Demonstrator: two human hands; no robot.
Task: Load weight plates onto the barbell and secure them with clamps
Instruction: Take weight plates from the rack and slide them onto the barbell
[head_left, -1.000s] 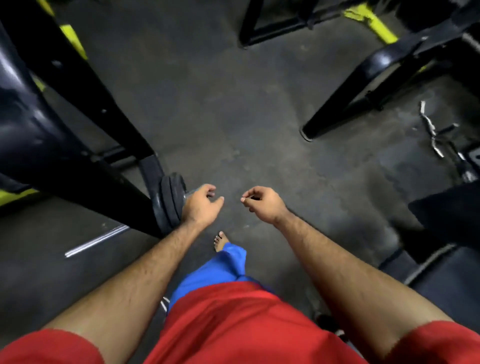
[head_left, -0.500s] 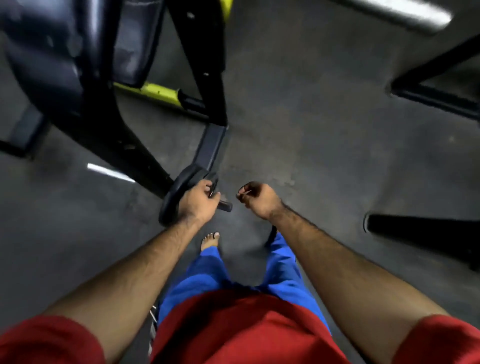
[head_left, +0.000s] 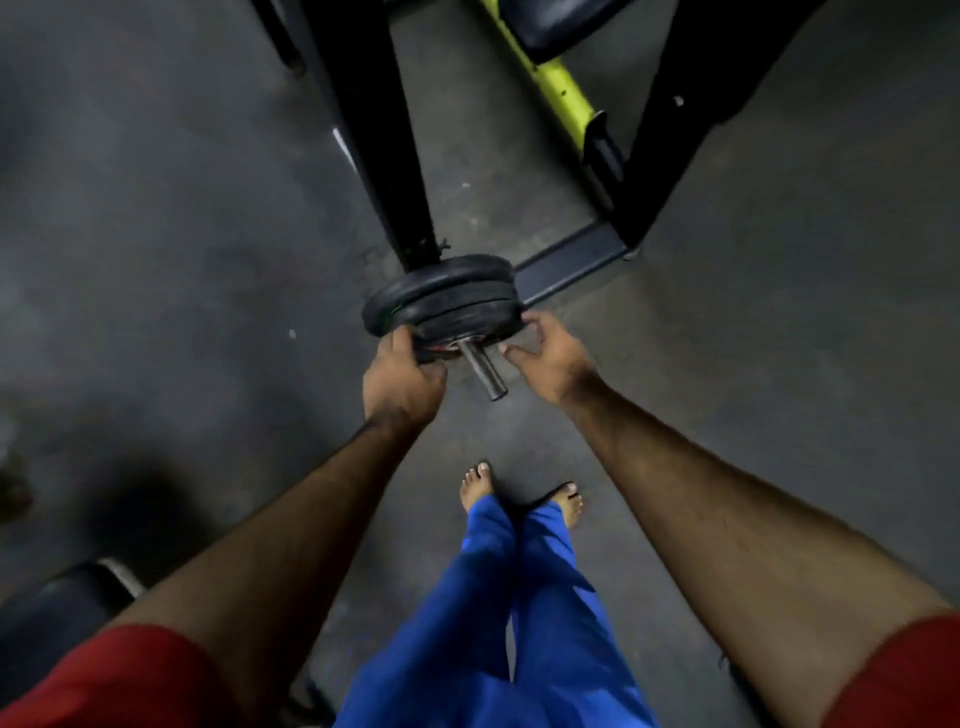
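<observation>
The plates (head_left: 441, 301) sit stacked on the bar (head_left: 480, 369), close to the black rack (head_left: 384, 156), and the bare steel end of the bar sticks out toward the person, between the two hands.

The left hand (head_left: 402, 382) grips the near left edge of the outer plate. Its fingers are curled round the rim, and the fingertips are hidden under the plate. The right hand (head_left: 550, 358) is at the right edge of the plates. Its fingers are spread and a little bent; the upper fingers touch the rim, and the thumb points toward the bar end, just beside it but apart from it. It is not clear if this hand holds anything small; no clamp can be made out on the bar.

Beyond the fingers, a yellow beam (head_left: 556, 83) runs behind the rack. Below the hands, two bare feet (head_left: 475, 483) stand on the dark floor (head_left: 182, 260), under blue trousers (head_left: 498, 623).
</observation>
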